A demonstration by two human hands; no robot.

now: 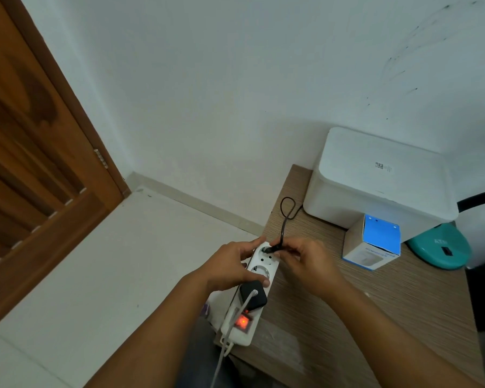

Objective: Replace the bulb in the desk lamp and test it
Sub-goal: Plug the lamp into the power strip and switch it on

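Note:
A white power strip (pixel 259 271) lies along the left edge of the wooden desk (pixel 319 303), its red switch (pixel 242 322) glowing. My left hand (pixel 230 264) grips the strip's far end. My right hand (pixel 305 257) pinches a black plug (pixel 270 249) at the farthest socket; its black cord (pixel 284 217) loops back toward the wall. The teal lamp base (pixel 438 246) sits at the right, its black arm (pixel 479 198) running out of view. A white and blue bulb box (pixel 371 242) stands beside it.
A black adapter (pixel 252 295) with a white cable (pixel 227 340) fills a nearer socket. A large white lidded box (pixel 375 177) stands against the wall behind the bulb box. A brown wooden door (pixel 34 163) is at the left, above pale floor.

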